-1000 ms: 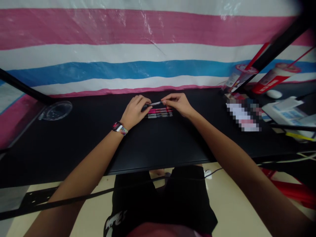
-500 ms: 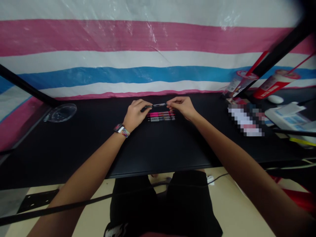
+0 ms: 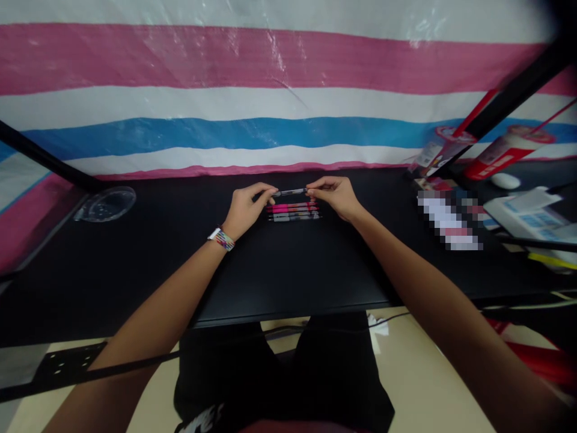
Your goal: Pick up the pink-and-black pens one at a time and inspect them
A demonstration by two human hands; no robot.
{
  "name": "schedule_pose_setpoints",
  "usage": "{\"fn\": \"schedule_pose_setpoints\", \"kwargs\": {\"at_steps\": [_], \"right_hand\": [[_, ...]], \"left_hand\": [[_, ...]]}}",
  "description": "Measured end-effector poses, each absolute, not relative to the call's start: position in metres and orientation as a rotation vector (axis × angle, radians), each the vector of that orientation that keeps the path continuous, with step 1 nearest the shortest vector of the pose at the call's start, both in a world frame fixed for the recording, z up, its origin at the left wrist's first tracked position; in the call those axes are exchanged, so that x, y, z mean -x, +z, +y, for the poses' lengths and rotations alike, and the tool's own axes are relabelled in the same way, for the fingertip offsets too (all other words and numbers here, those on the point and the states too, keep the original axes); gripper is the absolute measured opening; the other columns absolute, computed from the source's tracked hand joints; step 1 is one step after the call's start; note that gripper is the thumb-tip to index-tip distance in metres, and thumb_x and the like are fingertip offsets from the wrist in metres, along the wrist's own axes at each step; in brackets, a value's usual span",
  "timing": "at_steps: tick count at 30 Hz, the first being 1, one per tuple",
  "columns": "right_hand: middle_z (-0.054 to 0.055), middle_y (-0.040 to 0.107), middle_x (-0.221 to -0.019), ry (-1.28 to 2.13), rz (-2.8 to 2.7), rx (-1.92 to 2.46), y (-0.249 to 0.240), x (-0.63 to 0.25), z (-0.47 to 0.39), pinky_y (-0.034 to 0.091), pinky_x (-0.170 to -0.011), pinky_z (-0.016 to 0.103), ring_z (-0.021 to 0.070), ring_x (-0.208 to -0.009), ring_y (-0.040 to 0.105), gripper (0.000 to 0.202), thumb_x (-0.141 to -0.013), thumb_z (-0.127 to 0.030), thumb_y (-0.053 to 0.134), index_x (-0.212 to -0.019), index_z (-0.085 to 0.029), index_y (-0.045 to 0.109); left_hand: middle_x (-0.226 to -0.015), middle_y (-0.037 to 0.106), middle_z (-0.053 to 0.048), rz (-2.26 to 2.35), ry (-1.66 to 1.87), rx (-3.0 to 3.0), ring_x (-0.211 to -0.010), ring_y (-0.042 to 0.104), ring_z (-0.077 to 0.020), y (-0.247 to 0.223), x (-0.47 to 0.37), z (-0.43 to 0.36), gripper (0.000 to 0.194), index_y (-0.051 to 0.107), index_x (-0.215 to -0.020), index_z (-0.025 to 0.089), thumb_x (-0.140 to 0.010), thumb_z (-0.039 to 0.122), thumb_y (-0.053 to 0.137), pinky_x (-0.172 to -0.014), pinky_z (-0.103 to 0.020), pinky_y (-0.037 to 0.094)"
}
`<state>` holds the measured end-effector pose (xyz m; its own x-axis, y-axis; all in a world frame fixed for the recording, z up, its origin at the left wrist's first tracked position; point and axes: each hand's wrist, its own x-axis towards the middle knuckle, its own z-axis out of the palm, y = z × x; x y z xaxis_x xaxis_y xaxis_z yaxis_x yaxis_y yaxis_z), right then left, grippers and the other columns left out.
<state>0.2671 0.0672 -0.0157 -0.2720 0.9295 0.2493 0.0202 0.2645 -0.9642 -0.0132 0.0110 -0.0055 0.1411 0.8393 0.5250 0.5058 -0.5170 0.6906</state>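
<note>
A dark pen with a clear barrel (image 3: pixel 291 192) lies crosswise between my hands. My left hand (image 3: pixel 251 206) pinches its left end between thumb and fingers. The right end is pinched by my right hand (image 3: pixel 333 195). Just below, on the near side, pink pens (image 3: pixel 288 208) and grey pens (image 3: pixel 291 217) lie side by side in a row on the black table (image 3: pixel 288 264). A colourful band is around my left wrist.
A clear round lid (image 3: pixel 109 204) lies at the left. At the right stand two cups with red straws, one clear (image 3: pixel 435 153) and one red and white (image 3: pixel 505 156), near a white mouse (image 3: pixel 505 181) and papers (image 3: pixel 534 216). Black frame bars rise on both sides.
The fingers of my left hand have shifted slightly at the pen's left end, and the left wrist has turned a little. My right hand has barely moved.
</note>
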Motion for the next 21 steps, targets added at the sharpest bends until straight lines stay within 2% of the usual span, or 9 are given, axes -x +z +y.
{"fn": "schedule_pose_setpoints", "kwargs": {"at_steps": [2, 4, 7, 10, 13, 14, 16, 18, 21], "right_hand": [[0.006, 0.082, -0.087, 1.173, -1.566, 0.916, -0.017, -0.269, 0.068, 0.066, -0.088, 0.050, 0.0234, -0.078, 0.074, 0.026, -0.078, -0.042, 0.094, -0.094, -0.024, 0.085], [0.006, 0.082, -0.088, 1.174, -1.547, 0.906, -0.018, -0.271, 0.069, 0.066, -0.087, 0.049, 0.0226, -0.078, 0.074, 0.026, -0.078, -0.043, 0.093, -0.094, -0.025, 0.084], [0.006, 0.082, -0.090, 1.193, -1.523, 0.883, -0.019, -0.273, 0.071, 0.066, -0.086, 0.049, 0.0221, -0.077, 0.073, 0.028, -0.077, -0.044, 0.095, -0.094, -0.025, 0.083], [0.006, 0.083, -0.090, 1.216, -1.515, 0.888, -0.021, -0.274, 0.074, 0.066, -0.086, 0.049, 0.0222, -0.077, 0.073, 0.029, -0.076, -0.045, 0.095, -0.093, -0.025, 0.083], [0.006, 0.082, -0.089, 1.236, -1.482, 0.865, -0.024, -0.275, 0.076, 0.066, -0.085, 0.048, 0.0214, -0.077, 0.073, 0.026, -0.076, -0.041, 0.095, -0.092, -0.024, 0.083], [0.006, 0.082, -0.089, 1.244, -1.474, 0.855, -0.025, -0.275, 0.076, 0.065, -0.084, 0.047, 0.0211, -0.076, 0.073, 0.026, -0.076, -0.040, 0.096, -0.092, -0.024, 0.084], [0.006, 0.082, -0.089, 1.256, -1.470, 0.852, -0.027, -0.276, 0.078, 0.065, -0.084, 0.046, 0.0210, -0.077, 0.073, 0.025, -0.076, -0.038, 0.096, -0.091, -0.023, 0.084], [0.006, 0.083, -0.090, 1.260, -1.476, 0.861, -0.029, -0.276, 0.079, 0.066, -0.085, 0.046, 0.0212, -0.077, 0.073, 0.025, -0.076, -0.039, 0.095, -0.092, -0.023, 0.084], [0.007, 0.083, -0.093, 1.250, -1.489, 0.882, -0.030, -0.277, 0.081, 0.067, -0.088, 0.048, 0.0227, -0.081, 0.074, 0.027, -0.077, -0.042, 0.094, -0.094, -0.024, 0.083]], "left_hand": [[-0.080, 0.078, 0.000, 1.297, 1.337, -1.979, -0.076, 0.075, -0.0191, -0.010, 0.013, 0.015, 0.019, 0.080, -0.119, 0.027, -0.110, 0.039, 0.069, -0.080, -0.036, 0.060], [-0.085, 0.077, 0.000, 1.276, 1.387, -1.940, -0.081, 0.075, -0.0191, -0.014, 0.014, 0.020, 0.022, 0.076, -0.124, 0.028, -0.103, 0.037, 0.077, -0.082, -0.036, 0.060], [-0.092, 0.078, -0.003, 1.241, 1.461, -1.909, -0.085, 0.074, -0.0188, -0.016, 0.018, 0.026, 0.012, 0.076, -0.104, 0.025, -0.099, 0.035, 0.081, -0.082, -0.035, 0.060], [-0.077, 0.075, -0.003, 1.273, 1.385, -1.887, -0.076, 0.071, -0.0177, -0.015, 0.019, 0.029, 0.028, 0.074, -0.086, 0.024, -0.107, 0.042, 0.070, -0.079, -0.036, 0.059], [-0.082, 0.076, -0.001, 1.251, 1.413, -1.877, -0.078, 0.073, -0.0184, -0.015, 0.018, 0.029, 0.016, 0.076, -0.104, 0.025, -0.098, 0.040, 0.081, -0.078, -0.036, 0.059], [-0.086, 0.077, -0.001, 1.241, 1.437, -1.878, -0.080, 0.073, -0.0186, -0.015, 0.018, 0.028, 0.020, 0.076, -0.108, 0.026, -0.095, 0.038, 0.084, -0.078, -0.035, 0.059], [-0.086, 0.077, -0.002, 1.244, 1.446, -1.884, -0.082, 0.074, -0.0187, -0.015, 0.017, 0.028, 0.016, 0.075, -0.100, 0.024, -0.098, 0.039, 0.081, -0.081, -0.036, 0.060], [-0.078, 0.075, -0.003, 1.256, 1.428, -1.867, -0.081, 0.074, -0.0186, -0.015, 0.018, 0.029, 0.030, 0.071, -0.087, 0.023, -0.109, 0.044, 0.068, -0.084, -0.037, 0.060], [-0.078, 0.074, -0.002, 1.240, 1.435, -1.829, -0.079, 0.074, -0.0181, -0.016, 0.019, 0.031, 0.022, 0.071, -0.097, 0.024, -0.105, 0.045, 0.074, -0.081, -0.036, 0.060]]}}
